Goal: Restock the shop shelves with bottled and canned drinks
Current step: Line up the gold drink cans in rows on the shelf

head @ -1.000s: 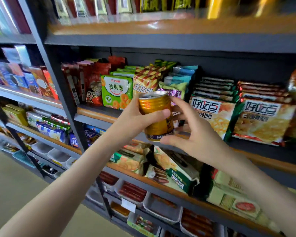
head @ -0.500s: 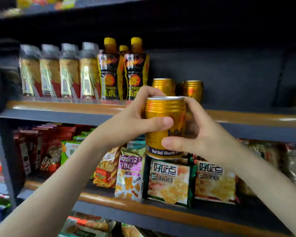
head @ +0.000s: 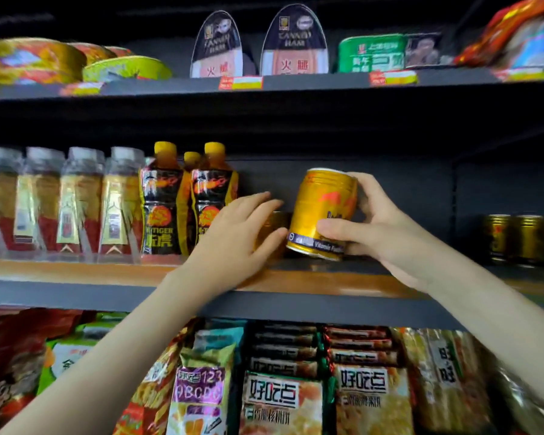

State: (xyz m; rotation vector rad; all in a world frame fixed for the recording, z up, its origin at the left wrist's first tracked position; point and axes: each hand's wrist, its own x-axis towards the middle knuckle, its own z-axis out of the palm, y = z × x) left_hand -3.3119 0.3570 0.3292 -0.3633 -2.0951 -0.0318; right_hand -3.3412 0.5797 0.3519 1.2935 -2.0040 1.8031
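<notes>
Released since before: my left hand (head: 239, 233), fingers straight, rests on shelved can (head: 278, 221); my right hand (head: 377, 227) grips tilted gold can (head: 322, 211) over drinks shelf (head: 296, 282).

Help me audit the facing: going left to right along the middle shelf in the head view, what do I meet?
Pale-capped bottles, yellow-capped bottles, left hand, tilted gold can, right hand gripping it, gold cans at the far right.

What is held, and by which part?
Right hand holds the tilted gold can by its lower side wall; left hand only rests on a shelved can.
</notes>
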